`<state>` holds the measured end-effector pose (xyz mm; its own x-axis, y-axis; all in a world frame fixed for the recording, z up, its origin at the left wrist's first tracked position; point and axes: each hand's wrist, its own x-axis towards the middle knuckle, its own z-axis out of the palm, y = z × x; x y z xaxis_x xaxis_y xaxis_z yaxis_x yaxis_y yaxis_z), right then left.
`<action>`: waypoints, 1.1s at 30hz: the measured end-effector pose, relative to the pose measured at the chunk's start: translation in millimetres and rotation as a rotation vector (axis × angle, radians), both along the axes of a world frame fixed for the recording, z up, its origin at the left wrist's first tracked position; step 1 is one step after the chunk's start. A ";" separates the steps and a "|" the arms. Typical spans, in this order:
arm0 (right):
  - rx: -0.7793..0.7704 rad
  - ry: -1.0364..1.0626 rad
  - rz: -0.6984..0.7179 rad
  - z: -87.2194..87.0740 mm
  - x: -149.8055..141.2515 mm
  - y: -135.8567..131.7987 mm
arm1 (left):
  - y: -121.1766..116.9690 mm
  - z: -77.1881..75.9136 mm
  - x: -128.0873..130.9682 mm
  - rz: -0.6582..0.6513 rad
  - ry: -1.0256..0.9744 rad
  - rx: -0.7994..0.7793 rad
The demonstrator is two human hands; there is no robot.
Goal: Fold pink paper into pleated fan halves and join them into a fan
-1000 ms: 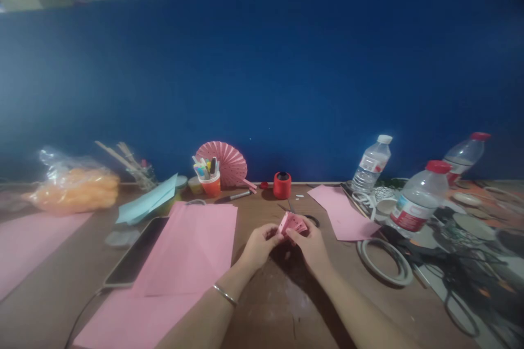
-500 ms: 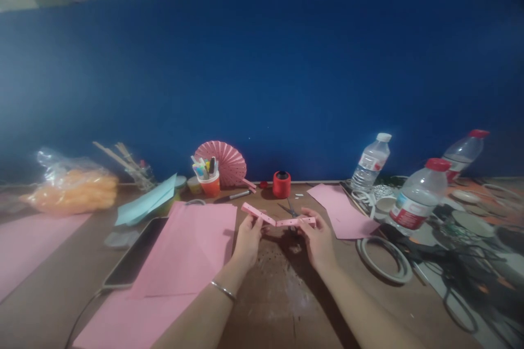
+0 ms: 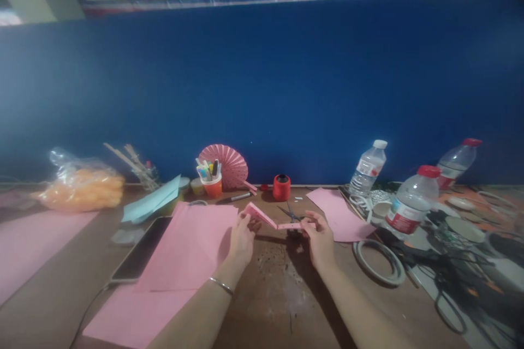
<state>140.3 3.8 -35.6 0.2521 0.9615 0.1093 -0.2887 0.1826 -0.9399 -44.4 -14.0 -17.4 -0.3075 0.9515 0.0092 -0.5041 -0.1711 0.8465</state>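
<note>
A narrow folded strip of pink paper with dark dots spans my two hands above the table, bent in a shallow V at its middle. My left hand, below a silver bangle, pinches its left half, which tilts upward. The right half lies nearly level, pinched by the fingers of my right hand. Just behind the strip, scissors lie on the table, partly hidden by it and my right hand. Beyond them stands a red round container with a dark top.
Pink sheets and a tablet-like dark device lie left. A pink pleated fan leans behind a cup of pens. At right are a pink sheet, a coiled cable and bottles. A blue partition rises behind.
The strip's left half now tilts more steeply and its pleats show spread a little. My left hand has turned slightly; both hands still hold the strip. The camera view has shifted a little.
</note>
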 end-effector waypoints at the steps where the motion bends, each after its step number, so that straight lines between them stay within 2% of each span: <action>1: 0.001 -0.040 0.005 0.1 1.4 -0.2 | -0.5 1.5 -4.6 0.049 0.104 0.009; 4: 0.013 -0.214 0.052 2.2 3.3 -3.7 | -5.9 8.6 -14.0 0.189 0.422 0.031; 7: 0.057 -0.514 0.043 5.1 2.0 -10.6 | -16.9 16.9 -9.3 0.268 0.910 0.094; 11: 0.212 -0.872 -0.076 8.3 -0.7 -19.7 | -34.3 26.3 11.4 0.088 1.600 0.299; 15: 0.218 -1.109 -0.295 16.9 2.0 -23.6 | -43.4 29.8 23.5 0.048 1.978 0.326; 18: 0.203 -1.226 -0.318 29.6 18.4 -24.3 | -46.7 27.9 28.5 -0.010 2.099 0.338; 21: 0.133 -1.367 -0.179 39.4 54.6 -29.7 | -52.7 21.9 39.7 -0.125 2.109 0.389; 22: 0.061 -1.426 -0.134 40.1 69.8 -33.5 | -55.3 19.4 44.6 -0.163 2.100 0.407; 24: -0.067 -1.569 -0.186 37.3 100.1 -43.6 | -59.9 14.9 53.7 -0.187 2.090 0.408; 25: -0.089 -1.634 -0.218 34.2 113.5 -49.5 | -61.5 13.4 57.1 -0.191 2.089 0.402; 27: -0.111 -1.725 -0.187 27.4 133.2 -61.3 | -63.3 11.9 60.5 -0.204 2.091 0.395; 30: -0.124 -1.804 -0.175 23.3 143.2 -75.5 | -63.3 13.3 58.9 -0.247 2.085 0.419; 33: -0.052 -1.797 -0.249 30.3 137.7 -83.6 | -63.7 16.5 55.4 -0.260 2.074 0.432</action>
<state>277.9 -79.7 -5.3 -0.0037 0.9349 0.3549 0.9986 0.0221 -0.0477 11.0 -77.7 -0.9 0.5374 0.8057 0.2492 0.8316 -0.5553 0.0017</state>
